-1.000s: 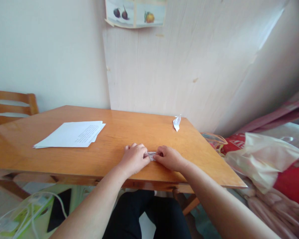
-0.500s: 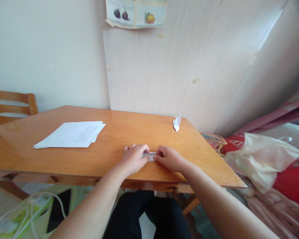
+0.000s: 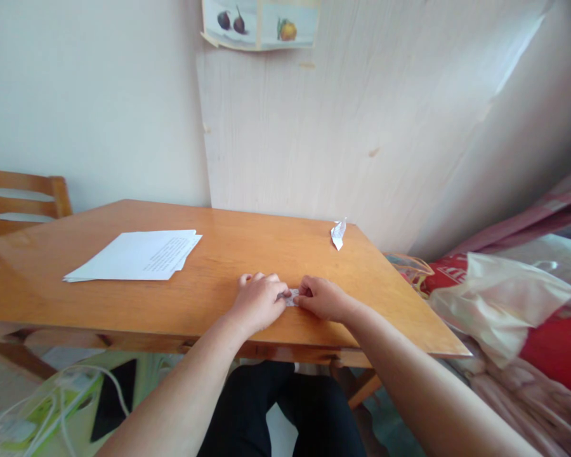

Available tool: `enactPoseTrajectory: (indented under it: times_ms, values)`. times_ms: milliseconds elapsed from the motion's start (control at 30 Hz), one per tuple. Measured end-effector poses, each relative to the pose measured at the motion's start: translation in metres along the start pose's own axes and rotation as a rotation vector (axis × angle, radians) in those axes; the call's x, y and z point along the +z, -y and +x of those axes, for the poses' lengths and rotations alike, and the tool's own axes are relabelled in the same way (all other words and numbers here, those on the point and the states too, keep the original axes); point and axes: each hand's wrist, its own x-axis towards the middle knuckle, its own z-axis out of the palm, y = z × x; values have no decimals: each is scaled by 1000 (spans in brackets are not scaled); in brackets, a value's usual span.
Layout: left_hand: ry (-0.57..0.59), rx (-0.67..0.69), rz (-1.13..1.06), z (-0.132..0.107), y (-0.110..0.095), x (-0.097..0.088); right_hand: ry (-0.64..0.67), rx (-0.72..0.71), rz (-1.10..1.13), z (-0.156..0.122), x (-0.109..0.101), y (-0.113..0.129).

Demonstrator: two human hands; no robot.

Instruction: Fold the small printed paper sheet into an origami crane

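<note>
Near the front edge of the wooden table (image 3: pixel 124 304), a small folded piece of printed paper (image 3: pixel 292 296) lies flat between my two hands. My left hand (image 3: pixel 259 301) is curled over its left end and presses it down with closed fingers. On the right end, my right hand (image 3: pixel 322 297) pinches the paper with its fingertips. Most of the paper is hidden under my fingers.
A stack of white printed sheets (image 3: pixel 137 255) lies on the table's left half. A small folded paper figure (image 3: pixel 337 233) stands at the far right corner. A wooden chair (image 3: pixel 23 200) is at left; plastic bags (image 3: pixel 499 298) and bedding crowd the right.
My left hand has slid slightly right along the folded paper, so less of it shows between my hands. The right hand has barely moved.
</note>
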Motion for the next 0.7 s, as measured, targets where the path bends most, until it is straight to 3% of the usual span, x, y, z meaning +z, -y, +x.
enactPoseTrajectory:
  times_ms: [433, 700]
  values:
    - [-25, -81, -61, 3, 1, 8, 152, -46, 117, 5, -15, -6]
    - [-34, -89, -62, 5, 2, 11, 144, -16, 82, 1, -18, 1]
